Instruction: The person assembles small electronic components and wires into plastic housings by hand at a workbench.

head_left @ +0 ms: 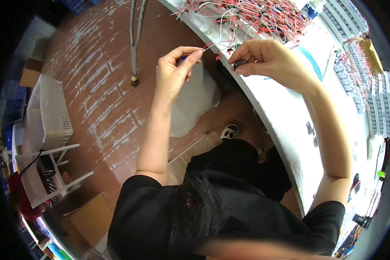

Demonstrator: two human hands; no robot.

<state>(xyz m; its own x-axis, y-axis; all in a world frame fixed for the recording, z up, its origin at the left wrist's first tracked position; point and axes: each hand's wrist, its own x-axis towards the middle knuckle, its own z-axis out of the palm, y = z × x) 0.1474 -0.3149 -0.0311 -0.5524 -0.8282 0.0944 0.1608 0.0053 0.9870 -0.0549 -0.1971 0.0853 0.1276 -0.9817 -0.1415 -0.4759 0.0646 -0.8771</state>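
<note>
Two hands: left hand pinches wire; right hand half-hides black part.

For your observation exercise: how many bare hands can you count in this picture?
2. The left hand pinches a thin wire; the right hand holds a small black part beside it. No others show.

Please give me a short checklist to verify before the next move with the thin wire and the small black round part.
1. Left hand pinches the thin red and white wire between its fingertips: ok.
2. Right hand holds the small black round part: ok.
3. Wire end touches the part: cannot tell, too small.
4. Held wire is free of the heap of red and white wires: cannot tell.
5. White table has bare surface under the hands: ok.
</note>
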